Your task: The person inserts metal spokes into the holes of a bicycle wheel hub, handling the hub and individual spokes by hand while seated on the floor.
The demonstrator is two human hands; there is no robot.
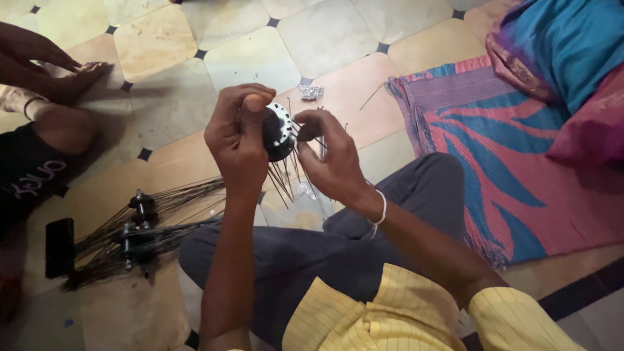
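Your left hand (237, 140) is wrapped around a black wheel hub (278, 132), fingers curled over its far side and the thumb pressed upright against its near edge, so the hub sits raised in front of you, above your lap and the tiled floor (325, 39). The hub's pale drilled flange faces right, toward your right hand (328, 156), which means its axle line runs roughly left to right between your 2 hands. A bunch of thin spokes (286, 179) hangs down and fans out from the flange, just beside your right palm. Your right fingers are pressed together in a pinch at the flange edge, apparently on the head of 1 spoke, though the exact contact is too small to tell. So the right hand is the nearer one to the spoke holes; the left only steadies. Down at your left, 2 more spoked hubs (140, 231) lie on the floor, well apart from both hands.
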